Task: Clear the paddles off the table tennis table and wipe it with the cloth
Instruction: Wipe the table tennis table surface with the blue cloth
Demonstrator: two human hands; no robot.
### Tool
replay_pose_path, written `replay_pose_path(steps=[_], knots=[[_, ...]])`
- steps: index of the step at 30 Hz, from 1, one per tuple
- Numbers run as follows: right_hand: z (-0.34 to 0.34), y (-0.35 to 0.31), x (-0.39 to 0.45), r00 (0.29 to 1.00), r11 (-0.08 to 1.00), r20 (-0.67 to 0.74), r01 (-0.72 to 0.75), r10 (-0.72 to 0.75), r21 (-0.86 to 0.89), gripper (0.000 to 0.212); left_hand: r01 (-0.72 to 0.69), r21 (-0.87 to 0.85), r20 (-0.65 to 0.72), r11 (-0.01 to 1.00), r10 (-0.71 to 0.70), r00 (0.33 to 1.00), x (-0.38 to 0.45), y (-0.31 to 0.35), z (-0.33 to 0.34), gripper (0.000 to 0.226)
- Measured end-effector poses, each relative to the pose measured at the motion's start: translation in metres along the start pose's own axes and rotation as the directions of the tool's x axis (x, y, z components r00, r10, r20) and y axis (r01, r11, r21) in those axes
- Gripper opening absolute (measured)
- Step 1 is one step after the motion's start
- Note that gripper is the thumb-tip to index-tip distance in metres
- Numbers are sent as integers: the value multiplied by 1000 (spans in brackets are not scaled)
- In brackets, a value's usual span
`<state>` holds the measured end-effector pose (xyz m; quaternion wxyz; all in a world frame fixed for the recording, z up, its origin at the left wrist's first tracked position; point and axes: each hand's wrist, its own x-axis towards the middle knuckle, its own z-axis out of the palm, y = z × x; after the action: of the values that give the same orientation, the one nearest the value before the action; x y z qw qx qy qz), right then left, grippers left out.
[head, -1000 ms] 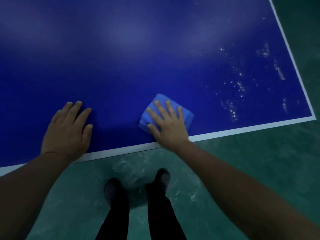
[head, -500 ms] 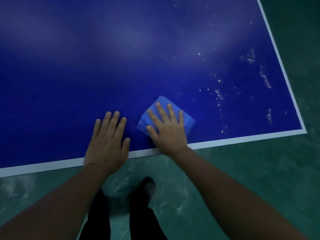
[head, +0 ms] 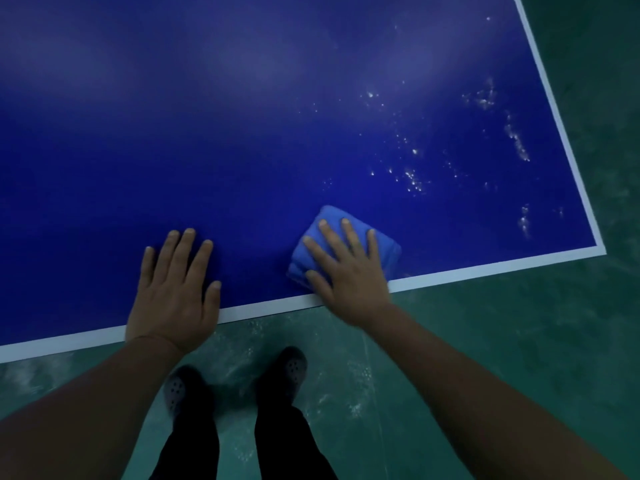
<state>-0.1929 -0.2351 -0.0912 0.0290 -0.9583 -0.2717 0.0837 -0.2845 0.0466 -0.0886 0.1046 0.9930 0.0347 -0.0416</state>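
Item: folded blue cloth (head: 388,249) — lay near the table's (head: 242,133) front edge, pressed under the flat, spread right hand (head: 349,271); left hand (head: 175,289) braced flat beside it. White specks (head: 414,180) remained toward the right corner — the stroke probably wanted even pressure, overlapping passes.

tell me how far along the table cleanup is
Done: no paddles show on the visible part of the table. In hand: the right hand presses the blue cloth flat near the edge; the left hand rests on the table. Left: white specks toward the right corner.
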Motion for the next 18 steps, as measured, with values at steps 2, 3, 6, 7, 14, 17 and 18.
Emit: replay_pose_path(steps=[2, 3, 6, 7, 14, 17, 18], knots=[[-7, 54, 2, 965, 965, -9, -262, 263, 12, 57, 13, 20, 8, 1000, -13, 1000, 0, -1, -1, 68], [-13, 81, 3, 883, 883, 6, -468, 469, 28, 58, 16, 27, 13, 1000, -16, 1000, 0, -1, 0, 68], [-24, 117, 4, 591, 583, 60, -805, 804, 114, 61, 22, 28, 18, 999, -23, 1000, 0, 0, 0, 68], [-23, 107, 6, 577, 569, 51, -814, 815, 121, 61, 23, 27, 15, 999, -24, 1000, 0, 0, 0, 68], [4, -32, 2, 998, 998, -11, -60, 60, 18, 57, 11, 57, 11, 998, -12, 1000, -1, -1, 0, 67], [-6, 21, 9, 989, 989, 11, -147, 147, -4, 61, 15, 66, 37, 998, -17, 999, 1, -2, 0, 67], [-11, 46, 7, 954, 955, 24, -298, 298, -5, 65, 19, 68, 46, 998, -22, 999, 1, -1, 0, 67]])
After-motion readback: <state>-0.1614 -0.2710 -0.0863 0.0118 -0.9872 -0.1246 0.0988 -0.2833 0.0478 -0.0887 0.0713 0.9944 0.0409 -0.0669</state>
